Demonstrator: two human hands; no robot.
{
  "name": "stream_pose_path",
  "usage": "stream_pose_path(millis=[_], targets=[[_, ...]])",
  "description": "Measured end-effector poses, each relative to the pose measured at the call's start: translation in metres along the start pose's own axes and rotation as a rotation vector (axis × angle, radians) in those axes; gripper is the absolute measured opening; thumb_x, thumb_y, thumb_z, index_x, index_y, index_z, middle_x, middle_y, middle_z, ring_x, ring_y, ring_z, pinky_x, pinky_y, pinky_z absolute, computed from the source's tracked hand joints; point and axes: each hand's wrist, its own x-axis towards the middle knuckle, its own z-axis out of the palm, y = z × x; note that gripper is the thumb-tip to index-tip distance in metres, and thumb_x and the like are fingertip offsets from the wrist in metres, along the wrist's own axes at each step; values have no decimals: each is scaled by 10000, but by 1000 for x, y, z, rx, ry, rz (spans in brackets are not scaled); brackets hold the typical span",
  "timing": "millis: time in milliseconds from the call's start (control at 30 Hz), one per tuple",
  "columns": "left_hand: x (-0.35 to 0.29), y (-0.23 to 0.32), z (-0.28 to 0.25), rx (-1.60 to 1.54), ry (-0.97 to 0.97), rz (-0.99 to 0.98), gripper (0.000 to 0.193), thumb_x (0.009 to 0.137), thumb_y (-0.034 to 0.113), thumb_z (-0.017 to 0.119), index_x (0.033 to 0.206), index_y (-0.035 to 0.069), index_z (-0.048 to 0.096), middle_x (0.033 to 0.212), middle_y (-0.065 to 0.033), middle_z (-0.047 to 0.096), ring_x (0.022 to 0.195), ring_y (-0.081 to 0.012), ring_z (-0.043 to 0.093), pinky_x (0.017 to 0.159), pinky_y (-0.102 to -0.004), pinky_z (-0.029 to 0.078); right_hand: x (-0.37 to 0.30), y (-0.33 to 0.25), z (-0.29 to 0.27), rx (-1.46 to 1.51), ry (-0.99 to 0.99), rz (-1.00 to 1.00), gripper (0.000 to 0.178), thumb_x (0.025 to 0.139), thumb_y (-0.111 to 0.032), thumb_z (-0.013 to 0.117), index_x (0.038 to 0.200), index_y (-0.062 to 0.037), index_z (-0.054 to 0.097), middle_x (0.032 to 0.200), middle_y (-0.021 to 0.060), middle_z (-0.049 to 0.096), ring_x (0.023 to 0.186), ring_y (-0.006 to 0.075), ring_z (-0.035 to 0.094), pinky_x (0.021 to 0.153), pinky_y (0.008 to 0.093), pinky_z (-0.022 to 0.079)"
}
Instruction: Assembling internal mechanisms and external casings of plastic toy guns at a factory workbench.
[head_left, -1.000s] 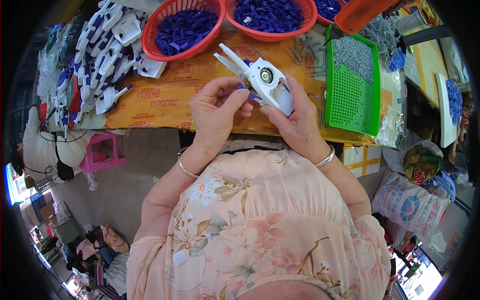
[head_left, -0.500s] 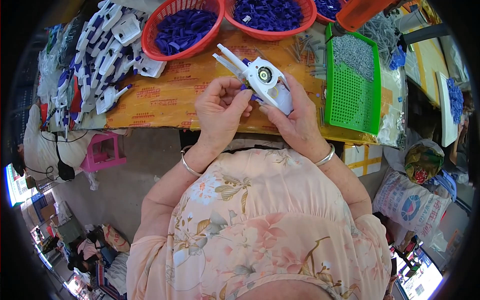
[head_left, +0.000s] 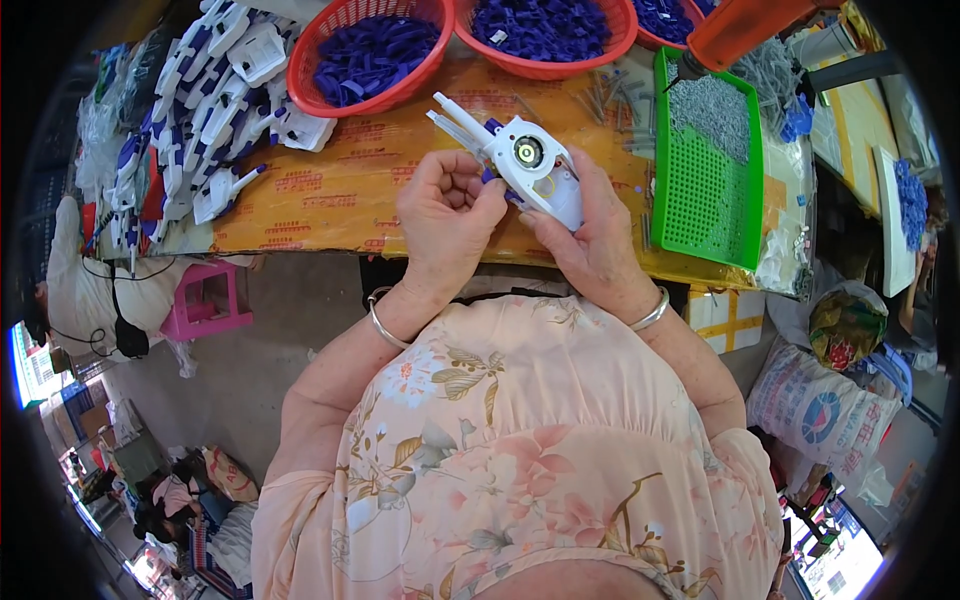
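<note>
My right hand grips the lower end of a white plastic housing, thumb on the near side and fingers along the far right side. A round black ring with a pale centre sits in the housing, and a yellow wire loop shows below it. Two narrow white prongs stick out at its upper left. My left hand is closed beside the housing's left edge, with thumb and forefinger pinching a small blue plastic part there. Its other fingers curl in, and the fingertips are partly hidden.
Red baskets of blue parts, including one basket, line the far edge. A green tray of small metal pieces stands right, an orange-red tool above it. White-and-blue assemblies are heaped left. Loose screws lie near the tray.
Both hands stay at the housing, which has barely moved. My left hand has shifted slightly right and its thumb sits closer to the housing. The orange-red tool appears slightly lower, over the tray.
</note>
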Motion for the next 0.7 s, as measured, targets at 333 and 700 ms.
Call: stream_pose_path(millis=[333,700], targets=[[-3,-4,2,-70,21,9,314,760,-36,655,1003,14,462,864,-34,540,636,-20,508,535,-157,452,0,-3,-1,32,-25,13,668,731,-109,721,1272,58,366,1124,241,520,1021,363,538,868,389,442],[12,3,-14,-476,-411,-383,552,783,3,649,1263,1,376,1058,-136,578,773,-182,647,599,-275,573,-2,-4,-6,216,-85,66,639,748,-89,707,1277,70,385,1127,188,551,1028,253,562,875,329,442]])
